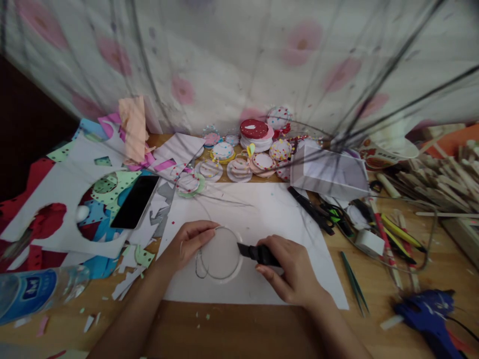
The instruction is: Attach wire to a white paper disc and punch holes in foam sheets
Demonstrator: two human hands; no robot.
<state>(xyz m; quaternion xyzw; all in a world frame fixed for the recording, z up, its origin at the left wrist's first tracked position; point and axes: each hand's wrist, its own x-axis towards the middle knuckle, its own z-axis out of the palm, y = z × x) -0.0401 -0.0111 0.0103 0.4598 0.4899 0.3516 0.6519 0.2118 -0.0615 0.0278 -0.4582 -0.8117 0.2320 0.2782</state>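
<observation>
Low over the white paper sheet (277,209), my left hand (194,239) pinches the upper left edge of a thin wire hoop (227,227). The hoop lies on or just over a round white disc (220,254), whose rim shows around its lower right. A loose wire end curls at the lower left of the hoop. My right hand (292,267) is closed around a black utility knife (264,254). Its dark blade points left and reaches the right edge of the hoop and disc. Whether the blade touches them I cannot tell.
Several decorated round paper pieces (239,169) stand at the back beside a white box (329,172). A phone (135,202), paper scraps and a plastic bottle (37,291) lie left. Scissors (310,209), tweezers (354,281), a blue glue gun (430,314) and wooden sticks (441,179) lie right.
</observation>
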